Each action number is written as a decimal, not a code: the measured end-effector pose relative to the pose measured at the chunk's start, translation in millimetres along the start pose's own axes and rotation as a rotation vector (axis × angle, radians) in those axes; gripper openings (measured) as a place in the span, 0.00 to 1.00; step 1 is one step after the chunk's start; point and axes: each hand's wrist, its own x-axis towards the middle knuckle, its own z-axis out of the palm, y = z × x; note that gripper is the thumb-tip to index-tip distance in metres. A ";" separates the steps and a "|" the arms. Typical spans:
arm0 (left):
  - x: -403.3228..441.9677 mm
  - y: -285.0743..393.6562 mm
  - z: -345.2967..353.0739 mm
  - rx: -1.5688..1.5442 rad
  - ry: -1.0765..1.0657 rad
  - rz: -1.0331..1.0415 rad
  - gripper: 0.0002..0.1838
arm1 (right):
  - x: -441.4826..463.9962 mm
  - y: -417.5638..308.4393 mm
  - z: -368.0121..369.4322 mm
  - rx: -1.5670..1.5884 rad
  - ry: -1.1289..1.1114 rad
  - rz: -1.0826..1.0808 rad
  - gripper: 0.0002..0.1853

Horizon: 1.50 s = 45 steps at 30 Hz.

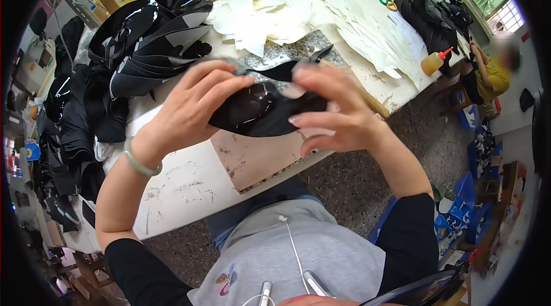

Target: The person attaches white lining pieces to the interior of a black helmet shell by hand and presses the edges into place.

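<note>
Dark frame edge [425, 287], looks like eyewear, sits closest to the camera, near side of the tan panel [258, 160] (using that panel as reference throughout). Also near side of it: grey garment front [313, 248], with a white cable [294, 243] and two small silver devices [317, 284] on it.

Black glossy piece [252, 108] is up above the far part of the panel, between the two hands. Shiny curved face shows, far edge bent into an arch.

Left hand [195, 96], pale bangle on the wrist: fingers folded over the piece's left end, has hold of it. Thumb hidden.

Right hand [336, 108]: about half open, fingers spread and curved around the piece's right end. Motion blur there; can't tell if any fingertip touches.

Panel lies at the near edge of the counter [178, 182]. Beyond it: speckled slab [313, 48], then pale cut pieces [261, 16]. Far left of it: big stack of black parts [155, 33]. Far right of it: long cream strips [367, 28], green-and-yellow scissor handles [388, 3], glue bottle [432, 64] with red tip, tilted, and a black heap [425, 22]. Well right of it, off the counter: another person [493, 79], yellow top.
</note>
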 end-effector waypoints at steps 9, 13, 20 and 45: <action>-49.7 9.9 52.7 -0.218 -0.279 -0.207 0.48 | -32.1 12.5 39.2 0.124 -0.437 0.285 0.19; -57.5 -0.1 55.2 -0.451 -0.266 -0.357 0.34 | -10.0 17.5 32.0 0.147 -0.539 0.304 0.16; -47.3 4.4 48.8 -0.387 -0.108 -0.417 0.13 | 2.9 9.3 20.9 0.108 -0.549 0.490 0.19; -14.2 20.5 26.8 -0.730 -0.270 -0.378 0.13 | 35.6 -16.5 30.2 0.053 -0.592 0.258 0.13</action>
